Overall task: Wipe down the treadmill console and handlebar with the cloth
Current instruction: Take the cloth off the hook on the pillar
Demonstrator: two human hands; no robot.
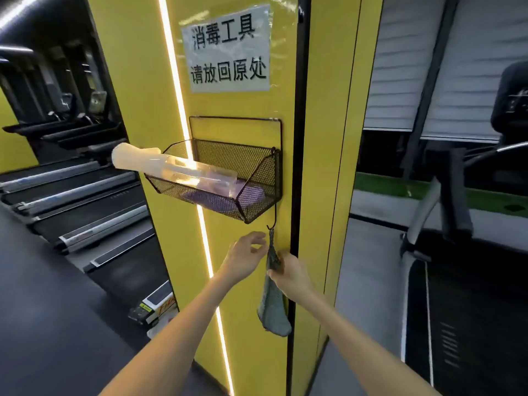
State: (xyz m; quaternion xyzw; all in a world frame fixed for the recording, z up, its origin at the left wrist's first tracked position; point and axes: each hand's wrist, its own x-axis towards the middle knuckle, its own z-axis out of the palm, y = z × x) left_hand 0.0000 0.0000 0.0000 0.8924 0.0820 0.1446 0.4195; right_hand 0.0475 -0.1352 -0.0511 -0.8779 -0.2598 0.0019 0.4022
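A grey-green cloth [273, 307] hangs by its loop from a black hook [273, 221] under a wire basket on a yellow pillar. My right hand [288, 274] is closed around the cloth's upper part, just below the hook. My left hand [245, 257] is beside it on the left, fingers spread, close to the cloth's loop and holding nothing. A treadmill [457, 295] stands at the right, its dark console [513, 101] at the upper right edge.
The black mesh basket [257, 178] holds a clear spray bottle [171, 167] lying on its side and a purple item. A paper sign [228, 50] is taped above. A row of treadmills [80, 201] lies to the left of the pillar.
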